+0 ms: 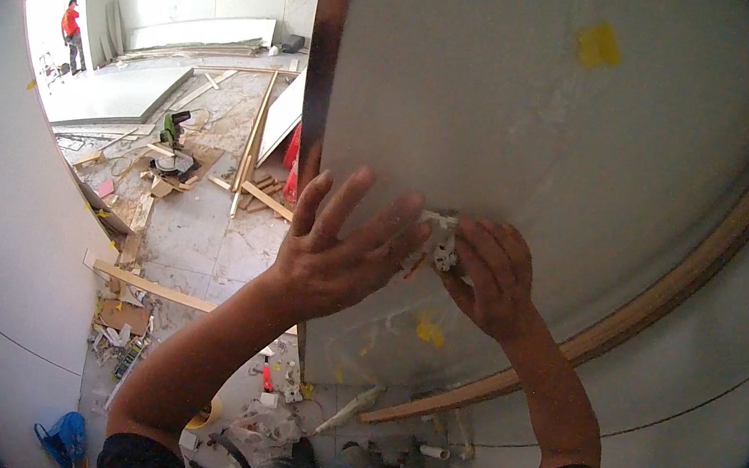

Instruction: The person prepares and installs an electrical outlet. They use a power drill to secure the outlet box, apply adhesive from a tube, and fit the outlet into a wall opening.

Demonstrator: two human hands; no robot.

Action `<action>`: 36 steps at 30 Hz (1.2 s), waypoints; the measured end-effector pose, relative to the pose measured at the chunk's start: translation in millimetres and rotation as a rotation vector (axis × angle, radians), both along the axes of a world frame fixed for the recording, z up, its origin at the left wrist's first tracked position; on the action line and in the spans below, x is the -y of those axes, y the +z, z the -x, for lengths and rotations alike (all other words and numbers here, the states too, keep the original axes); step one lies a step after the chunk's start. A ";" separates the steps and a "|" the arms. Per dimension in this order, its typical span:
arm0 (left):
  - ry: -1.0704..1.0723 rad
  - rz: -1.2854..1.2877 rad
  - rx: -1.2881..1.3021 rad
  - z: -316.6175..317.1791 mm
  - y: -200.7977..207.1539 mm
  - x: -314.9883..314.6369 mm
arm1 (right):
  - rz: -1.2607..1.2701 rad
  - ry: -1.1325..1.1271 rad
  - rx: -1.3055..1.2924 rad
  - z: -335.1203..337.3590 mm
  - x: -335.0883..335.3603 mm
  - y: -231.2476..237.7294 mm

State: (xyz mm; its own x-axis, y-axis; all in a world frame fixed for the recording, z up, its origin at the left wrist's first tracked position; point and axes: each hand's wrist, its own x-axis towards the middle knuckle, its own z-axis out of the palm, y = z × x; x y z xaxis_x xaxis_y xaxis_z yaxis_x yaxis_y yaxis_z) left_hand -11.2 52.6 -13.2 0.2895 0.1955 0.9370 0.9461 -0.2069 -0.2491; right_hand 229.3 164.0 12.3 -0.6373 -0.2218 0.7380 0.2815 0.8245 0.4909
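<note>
A small white plastic fitting [445, 244], which looks like the back of a wall socket or switch, is between my hands in front of the grey wall panel [453, 82]. A short orange wire [415, 266] shows just below it. My right hand [495, 275] has its fingers and thumb closed on the fitting's right side. At the left side, the thumb and index finger of my left hand [334, 252] come together at the fitting's edge, while its other fingers spread upward. The fingers partly hide the fitting, so where it meets the panel cannot be seen.
A curved-looking wooden strip [672, 295] runs along the panel's right side. Beyond its left edge, a green mitre saw [174, 148], timber strips [259, 136] and boards lie on the littered floor. A person in red [72, 24] stands far left. A blue bag-like item [63, 439] lies lower left.
</note>
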 end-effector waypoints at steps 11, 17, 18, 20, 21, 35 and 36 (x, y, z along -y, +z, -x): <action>-0.011 0.016 0.037 -3.8 -4.2 0.3 | 0.006 -0.017 -0.009 -2.2 5.7 1.4; -0.035 -0.015 0.033 -0.7 -8.6 -5.0 | 0.003 -0.045 -0.014 -4.6 6.0 -1.7; -0.037 -0.010 0.031 0.6 -9.4 -4.3 | -0.001 -0.053 -0.022 -3.4 8.1 -1.4; -0.040 0.000 0.029 3.1 -10.7 -2.8 | -0.003 -0.066 -0.035 -1.6 10.5 -3.8; -0.036 -0.008 0.021 3.8 -10.8 -3.6 | -0.003 -0.075 -0.039 -2.4 11.7 -4.7; -0.008 -0.060 -0.011 0.5 -8.0 -8.9 | 0.075 -0.027 -0.066 -6.1 4.0 -11.3; 0.000 -0.071 -0.011 0.3 -8.2 -9.8 | 0.072 -0.024 -0.065 -3.9 5.6 -9.0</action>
State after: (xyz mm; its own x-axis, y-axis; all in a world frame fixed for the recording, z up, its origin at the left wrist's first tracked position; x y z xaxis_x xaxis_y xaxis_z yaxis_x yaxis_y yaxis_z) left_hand -11.5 62.4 -21.5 0.2998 0.1281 0.9454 0.9432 -0.1886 -0.2736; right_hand 233.2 158.4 3.4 -0.5921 -0.1518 0.7914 0.3310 0.8496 0.4106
